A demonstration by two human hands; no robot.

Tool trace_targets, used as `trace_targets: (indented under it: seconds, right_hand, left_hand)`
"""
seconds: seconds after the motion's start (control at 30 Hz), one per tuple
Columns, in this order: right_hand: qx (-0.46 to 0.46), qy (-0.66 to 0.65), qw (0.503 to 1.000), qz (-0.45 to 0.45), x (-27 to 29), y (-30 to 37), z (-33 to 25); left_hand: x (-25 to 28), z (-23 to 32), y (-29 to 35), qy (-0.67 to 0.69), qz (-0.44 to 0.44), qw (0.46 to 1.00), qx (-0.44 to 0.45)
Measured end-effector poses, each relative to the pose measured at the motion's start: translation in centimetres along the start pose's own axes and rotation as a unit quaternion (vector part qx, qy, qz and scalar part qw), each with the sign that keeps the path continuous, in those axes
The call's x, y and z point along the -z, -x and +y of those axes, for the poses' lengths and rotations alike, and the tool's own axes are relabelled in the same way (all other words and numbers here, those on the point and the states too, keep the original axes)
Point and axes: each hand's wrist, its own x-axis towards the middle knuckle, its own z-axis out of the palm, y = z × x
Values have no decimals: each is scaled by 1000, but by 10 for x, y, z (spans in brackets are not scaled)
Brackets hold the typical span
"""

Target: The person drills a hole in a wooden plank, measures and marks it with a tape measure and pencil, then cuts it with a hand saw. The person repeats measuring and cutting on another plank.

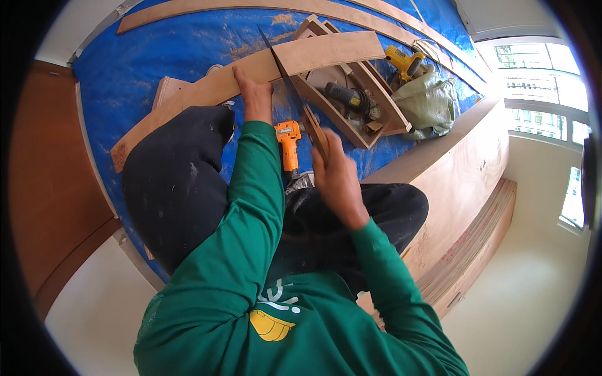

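The right hand [338,182] has its fingers clamped around the wooden handle of a handsaw [280,66], below and to the right of the board, with the thin blade running up and left away from them. The blade crosses a long, gently curved wooden board [207,88], just to the right of the left hand [256,99]. That hand lies against the board's near edge, its thumb standing out over the face; the other fingers are too unclear to tell whether they close around the wood.

The board slants from lower left to upper right, its right end above an open wooden box [395,117] that holds a dark power tool [348,97]. An orange cordless drill [289,141] lies between the forearms. Right of the box are a yellow power tool [404,62] and a pale green sack [428,103], all upon a blue sheet [132,75].
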Motion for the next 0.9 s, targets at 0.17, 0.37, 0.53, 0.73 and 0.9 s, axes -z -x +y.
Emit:
trace_targets:
  seconds: [0.17,0.37,0.53,0.73,0.9]
  right_hand:
    - [-41,10,999,-15,39,73,-8]
    - [-10,-24,999,30,-30,-53,7]
    - [-36,15,999,-7,26,46,-15]
    - [-43,16,999,-17,1,-7,-4]
    - [-9,-64,996,64,9,3,-9]
  left_hand:
    - [12,0,-10,10,45,999,17]
    - [1,6,-12,13,23,998,48]
    - [2,-1,-18,-2,53,998,16]
    - [-13,2,33,5,41,998,37]
    - [-53,25,41,-92,0,992,-82]
